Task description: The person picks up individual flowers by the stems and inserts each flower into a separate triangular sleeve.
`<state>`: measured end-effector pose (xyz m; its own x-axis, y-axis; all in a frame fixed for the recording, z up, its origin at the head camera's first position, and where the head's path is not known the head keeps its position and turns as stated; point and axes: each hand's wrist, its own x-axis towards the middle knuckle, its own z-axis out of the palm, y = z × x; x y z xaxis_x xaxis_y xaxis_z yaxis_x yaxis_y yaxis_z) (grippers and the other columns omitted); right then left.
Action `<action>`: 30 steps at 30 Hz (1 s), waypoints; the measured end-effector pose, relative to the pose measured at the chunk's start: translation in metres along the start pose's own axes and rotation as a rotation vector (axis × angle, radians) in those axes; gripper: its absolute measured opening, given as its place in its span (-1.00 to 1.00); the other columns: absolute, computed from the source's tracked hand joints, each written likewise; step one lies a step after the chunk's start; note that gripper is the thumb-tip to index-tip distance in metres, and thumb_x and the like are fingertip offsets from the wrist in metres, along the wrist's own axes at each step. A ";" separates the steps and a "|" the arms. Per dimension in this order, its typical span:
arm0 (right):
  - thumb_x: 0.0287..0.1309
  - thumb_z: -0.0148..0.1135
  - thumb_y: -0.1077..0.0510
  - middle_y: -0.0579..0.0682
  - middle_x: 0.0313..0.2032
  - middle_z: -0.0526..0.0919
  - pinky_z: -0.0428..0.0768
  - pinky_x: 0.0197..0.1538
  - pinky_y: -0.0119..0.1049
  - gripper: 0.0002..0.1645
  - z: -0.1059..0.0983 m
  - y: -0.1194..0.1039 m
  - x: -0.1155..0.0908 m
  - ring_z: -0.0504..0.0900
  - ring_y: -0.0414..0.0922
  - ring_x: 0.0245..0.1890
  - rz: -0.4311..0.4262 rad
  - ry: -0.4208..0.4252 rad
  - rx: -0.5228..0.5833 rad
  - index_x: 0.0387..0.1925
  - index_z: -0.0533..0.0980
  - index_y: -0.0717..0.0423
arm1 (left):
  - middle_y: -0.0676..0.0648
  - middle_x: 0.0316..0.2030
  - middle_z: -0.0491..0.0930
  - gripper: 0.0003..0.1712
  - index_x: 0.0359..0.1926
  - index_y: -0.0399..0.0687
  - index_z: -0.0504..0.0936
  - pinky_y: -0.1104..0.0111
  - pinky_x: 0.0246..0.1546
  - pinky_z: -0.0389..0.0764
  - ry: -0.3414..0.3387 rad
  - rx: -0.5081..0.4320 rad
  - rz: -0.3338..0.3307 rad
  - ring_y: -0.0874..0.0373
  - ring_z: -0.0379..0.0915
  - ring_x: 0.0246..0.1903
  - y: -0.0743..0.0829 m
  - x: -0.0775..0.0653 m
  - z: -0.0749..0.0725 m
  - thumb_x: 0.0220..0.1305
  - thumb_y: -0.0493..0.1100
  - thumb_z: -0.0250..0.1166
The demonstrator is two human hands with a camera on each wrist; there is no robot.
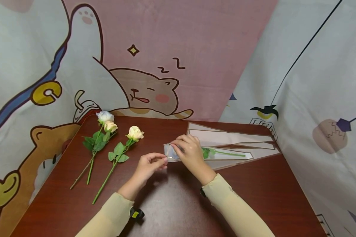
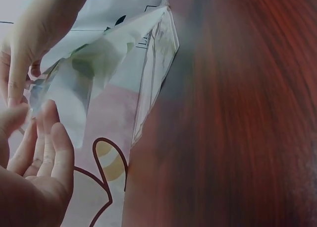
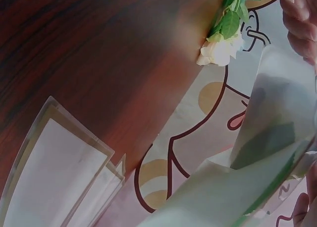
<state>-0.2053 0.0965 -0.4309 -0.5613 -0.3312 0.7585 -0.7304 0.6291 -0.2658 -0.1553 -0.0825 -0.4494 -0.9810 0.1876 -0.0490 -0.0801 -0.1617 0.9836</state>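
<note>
A clear and white flower sleeve [image 1: 169, 148] with a single rose inside is held up between both hands. Through the film a pale blue bloom shows faintly, and the rose's green stem [image 1: 231, 153] runs to the right. My left hand [image 1: 149, 165] pinches the near corner of the sleeve's wide end between thumb and fingertips. At the far side of that same end, my right hand [image 1: 190, 153] pinches the edge, its palm covering part of the rose. In the right wrist view the sleeve [image 3: 277, 103] spreads wide, the bloom blurred behind the film.
More flat sleeves [image 1: 225, 136] lie overlapping at the table's back right. To the left are a bluish-white rose [image 1: 105, 117], a cream rose [image 1: 110, 126] beside it and another cream rose [image 1: 134, 133]. A cartoon-printed cloth [image 1: 181, 39] hangs behind the brown table [image 1: 178, 210].
</note>
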 end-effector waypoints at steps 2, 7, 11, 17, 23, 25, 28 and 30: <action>-0.04 0.27 0.07 -0.26 -0.41 0.54 0.28 -0.30 -0.30 -0.92 0.001 0.000 0.000 0.39 -0.27 -0.41 -0.001 -0.002 0.003 -0.44 0.62 -0.05 | -0.46 -0.36 0.52 -0.74 -0.22 -0.50 0.50 0.08 -0.32 0.55 -0.007 0.002 0.007 -0.28 0.50 -0.36 0.000 0.000 0.001 0.09 -0.35 0.20; -0.05 0.28 0.06 -0.26 -0.39 0.54 0.28 -0.32 -0.32 -0.90 0.001 0.001 0.000 0.38 -0.28 -0.42 -0.007 -0.013 0.033 -0.43 0.62 -0.07 | -0.43 -0.38 0.53 -0.78 -0.26 -0.53 0.49 0.17 -0.31 0.57 0.019 0.001 0.073 -0.32 0.47 -0.31 -0.001 0.002 0.002 0.07 -0.40 0.20; -0.03 0.26 0.03 -0.23 -0.33 0.54 0.33 -0.21 -0.28 -0.82 -0.002 0.007 0.002 0.41 -0.24 -0.31 0.044 -0.033 0.084 -0.33 0.61 -0.04 | -0.47 -0.39 0.52 -0.80 -0.29 -0.53 0.51 0.32 -0.36 0.58 0.040 0.030 0.121 -0.21 0.52 -0.36 -0.002 0.005 0.001 0.03 -0.42 0.22; 0.15 0.07 0.01 -0.06 -0.14 0.54 0.33 0.03 -0.15 -0.70 -0.014 0.048 0.001 0.42 -0.08 -0.08 0.310 -0.232 0.116 -0.14 0.53 0.04 | -0.45 -0.40 0.54 -0.80 -0.30 -0.54 0.51 0.42 -0.39 0.57 0.067 0.087 0.131 0.03 0.58 -0.41 -0.005 0.008 -0.005 0.01 -0.45 0.22; 0.27 -0.14 0.01 0.04 -0.12 0.56 0.38 0.04 -0.12 -0.61 -0.020 0.093 -0.019 0.46 -0.03 -0.04 0.511 -0.627 0.091 -0.10 0.51 0.14 | -0.39 -0.44 0.56 -0.83 -0.33 -0.52 0.53 0.37 -0.37 0.58 0.084 0.106 0.151 0.06 0.58 -0.42 -0.007 0.009 -0.008 -0.01 -0.45 0.23; 0.27 -0.14 0.05 0.05 -0.17 0.58 0.40 0.01 -0.11 -0.63 -0.022 0.099 -0.022 0.48 -0.03 -0.07 0.532 -0.703 0.135 -0.15 0.53 0.15 | -0.35 -0.46 0.58 -0.83 -0.35 -0.48 0.54 0.34 -0.37 0.58 0.100 0.109 0.195 0.01 0.58 -0.42 -0.016 0.014 -0.011 -0.02 -0.41 0.26; 0.25 -0.09 0.08 0.05 -0.18 0.58 0.41 0.00 -0.10 -0.67 -0.026 0.101 -0.024 0.47 -0.03 -0.07 0.556 -0.745 0.225 -0.17 0.53 0.18 | -0.24 -0.48 0.61 -0.86 -0.37 -0.35 0.59 0.35 -0.41 0.59 0.089 0.094 0.309 0.00 0.58 -0.43 -0.043 0.029 -0.026 -0.02 -0.34 0.29; 0.24 -0.06 0.07 0.04 -0.17 0.57 0.42 -0.02 -0.10 -0.68 -0.029 0.099 -0.023 0.47 -0.04 -0.09 0.591 -0.742 0.274 -0.16 0.53 0.16 | -0.17 -0.48 0.62 -0.84 -0.36 -0.24 0.61 0.34 -0.42 0.59 0.098 0.101 0.352 0.03 0.58 -0.43 -0.069 0.046 -0.040 -0.02 -0.25 0.32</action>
<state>-0.2537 0.1870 -0.4581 -0.8982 -0.4319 -0.0815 -0.2661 0.6820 -0.6812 -0.2021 -0.1019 -0.5263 -0.9580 0.0429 0.2836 0.2781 -0.1027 0.9550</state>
